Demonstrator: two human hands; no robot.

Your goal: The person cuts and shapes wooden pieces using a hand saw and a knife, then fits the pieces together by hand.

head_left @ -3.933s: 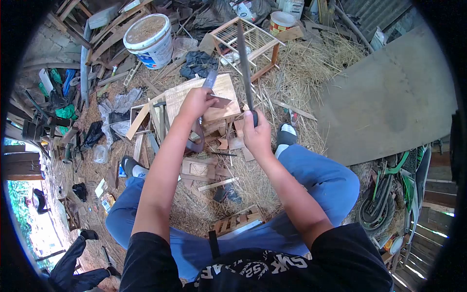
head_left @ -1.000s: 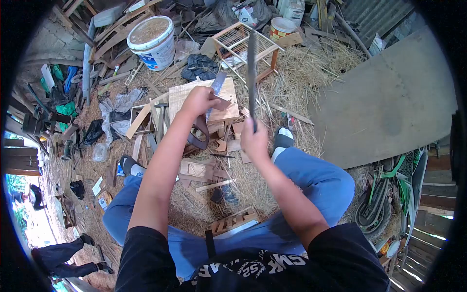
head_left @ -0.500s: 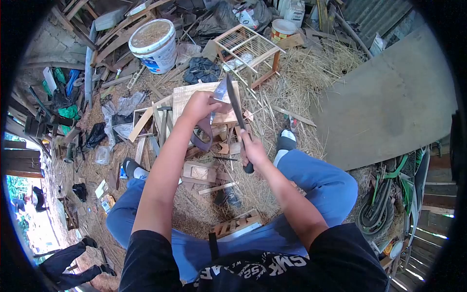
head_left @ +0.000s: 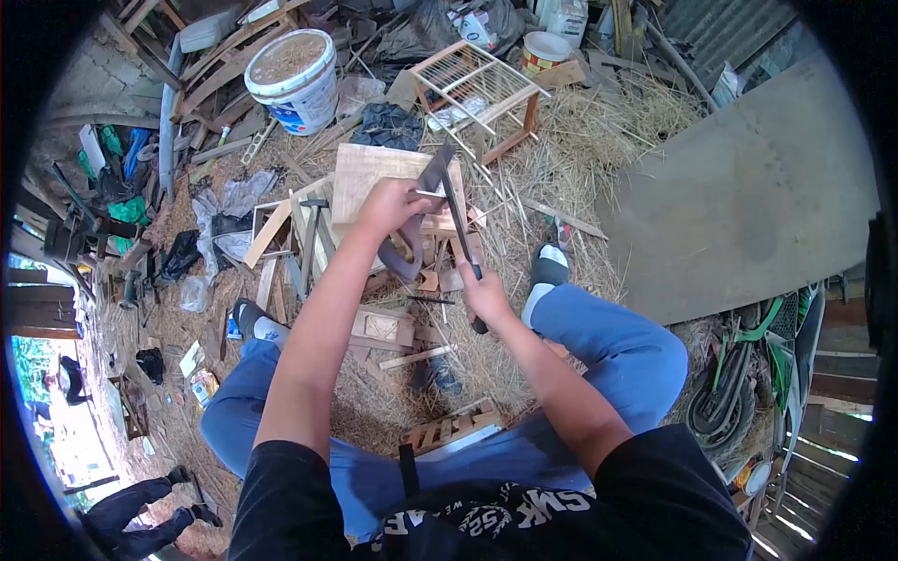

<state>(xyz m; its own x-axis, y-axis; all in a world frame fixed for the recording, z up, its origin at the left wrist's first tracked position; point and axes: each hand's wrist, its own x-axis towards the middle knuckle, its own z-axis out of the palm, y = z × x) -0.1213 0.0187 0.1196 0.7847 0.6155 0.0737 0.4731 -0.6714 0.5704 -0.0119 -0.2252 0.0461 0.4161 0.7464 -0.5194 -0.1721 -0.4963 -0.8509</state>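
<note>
Right hand [head_left: 486, 297] closed around long knife [head_left: 457, 208]; blade, raised high one second ago, now slants beside thin piece [head_left: 431, 194], so piece seems within reach; contact unclear. Left hand [head_left: 387, 206] pinches piece over tabletop [head_left: 367, 170], near right edge. Handsaw [head_left: 400, 269] handle past near edge. Beyond right edge, straw [head_left: 589, 271] leaves room; hammer [head_left: 312, 229] off left edge.

Black short-sleeved T-shirt [head_left: 617, 510], blue trousers [head_left: 617, 346].
White lettering [head_left: 558, 505] and a rounded print [head_left: 482, 521] mark the shirt's chest; white socks [head_left: 271, 331] show beside dark footwear [head_left: 550, 268].
</note>
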